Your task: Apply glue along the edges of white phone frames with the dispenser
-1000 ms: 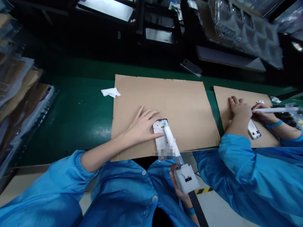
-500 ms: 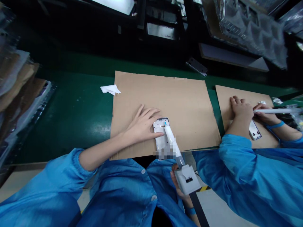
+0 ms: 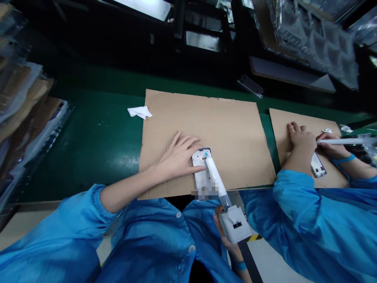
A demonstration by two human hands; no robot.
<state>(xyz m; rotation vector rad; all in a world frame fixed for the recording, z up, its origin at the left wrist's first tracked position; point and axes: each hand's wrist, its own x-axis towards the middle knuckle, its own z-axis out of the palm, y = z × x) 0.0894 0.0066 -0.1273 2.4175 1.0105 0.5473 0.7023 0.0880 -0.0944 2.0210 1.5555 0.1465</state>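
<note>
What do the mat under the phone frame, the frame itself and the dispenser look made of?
Mat: plain brown cardboard, matt, with rough cut edges. Phone frame: looks like white plastic or painted metal, smooth, slightly glossy; cannot tell which. Dispenser: white plastic-looking barrel with a blue tip, light grey boxy body, probably plastic too.

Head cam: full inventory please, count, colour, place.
table: 1, green, across the view
cardboard sheet: 2, brown, on table, centre and right
phone frame: 2, white, one under left hand, one by co-worker
dispenser: 1, white, tip on near frame
cloth: 1, white, left of centre sheet
plastic trays: stack, clear, top right
co-worker's hands: 2, blue sleeves, right sheet, one holding white tool
left hand: flat on frame
right hand: gripping dispenser
</note>
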